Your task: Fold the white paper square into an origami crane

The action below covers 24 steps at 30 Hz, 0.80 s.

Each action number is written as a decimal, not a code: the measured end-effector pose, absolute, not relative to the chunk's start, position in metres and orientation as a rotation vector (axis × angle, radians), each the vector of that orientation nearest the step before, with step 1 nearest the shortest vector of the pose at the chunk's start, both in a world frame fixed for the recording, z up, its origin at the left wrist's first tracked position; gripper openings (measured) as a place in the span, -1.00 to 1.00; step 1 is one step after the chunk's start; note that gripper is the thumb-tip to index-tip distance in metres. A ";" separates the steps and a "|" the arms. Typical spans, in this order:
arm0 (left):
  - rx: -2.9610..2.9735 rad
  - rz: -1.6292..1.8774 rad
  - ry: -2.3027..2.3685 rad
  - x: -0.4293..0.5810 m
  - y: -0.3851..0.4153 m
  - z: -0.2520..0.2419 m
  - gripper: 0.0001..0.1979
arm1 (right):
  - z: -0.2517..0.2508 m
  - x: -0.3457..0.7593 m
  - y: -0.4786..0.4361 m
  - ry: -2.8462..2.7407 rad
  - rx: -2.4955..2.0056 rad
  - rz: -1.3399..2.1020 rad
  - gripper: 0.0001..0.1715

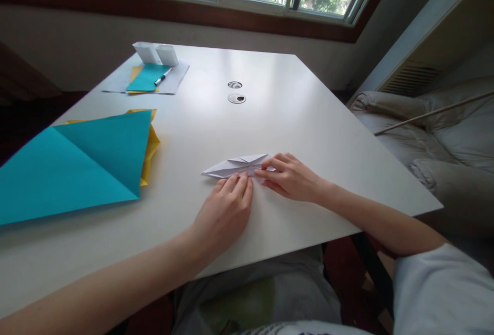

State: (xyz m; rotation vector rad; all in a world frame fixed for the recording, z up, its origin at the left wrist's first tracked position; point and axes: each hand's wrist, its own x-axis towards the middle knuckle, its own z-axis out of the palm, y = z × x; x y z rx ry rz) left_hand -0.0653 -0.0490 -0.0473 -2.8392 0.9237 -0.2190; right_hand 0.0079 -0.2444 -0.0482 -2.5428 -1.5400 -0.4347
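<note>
A narrow piece of folded white paper [228, 166], pointed at its left end, lies on the white table in front of me. Its upper side shows several creased flaps and a long central fold. My left hand [227, 206] rests at the near edge, fingers together and pressing the paper's lower rim; the thumb is hidden. At the paper's right end, my right hand [290, 176] has its fingers bent around the flaps and pinches them. That hand covers the right tip of the paper.
Left of my hands lies a large folded turquoise sheet [88, 165] over yellow folded paper [151, 152]. Farther back are smaller sheets [148, 77], a pen [162, 76] and two white paper boxes [166, 55]. Two round inserts [236, 98] sit in the white table [285, 103].
</note>
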 end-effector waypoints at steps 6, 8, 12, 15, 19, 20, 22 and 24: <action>-2.850 -0.221 0.918 -0.064 -0.050 -0.050 -0.56 | -0.047 -0.003 -0.247 -1.520 -2.651 -0.493 -0.68; -2.852 -0.223 0.915 -0.064 -0.050 -0.050 -0.56 | -0.047 -0.006 -0.247 -1.511 -2.660 -0.498 -0.67; -2.859 -0.242 0.882 -0.066 -0.050 -0.050 -0.57 | -0.048 -0.008 -0.247 -1.468 -2.669 -0.482 -0.69; -2.861 -0.276 0.824 -0.069 -0.051 -0.050 -0.57 | -0.048 -0.008 -0.247 -1.440 -2.677 -0.478 -0.70; -2.843 -0.272 0.752 -0.075 -0.052 -0.050 -0.55 | -0.048 -0.007 -0.248 -1.430 -2.669 -0.475 -0.72; -2.838 -0.261 0.737 -0.075 -0.052 -0.049 -0.55 | -0.048 -0.007 -0.248 -1.430 -2.663 -0.474 -0.72; -2.829 -0.236 0.713 -0.076 -0.053 -0.049 -0.54 | -0.048 -0.006 -0.249 -1.427 -2.653 -0.475 -0.73; -2.819 -0.217 0.700 -0.076 -0.052 -0.048 -0.54 | -0.048 -0.005 -0.250 -1.425 -2.642 -0.477 -0.74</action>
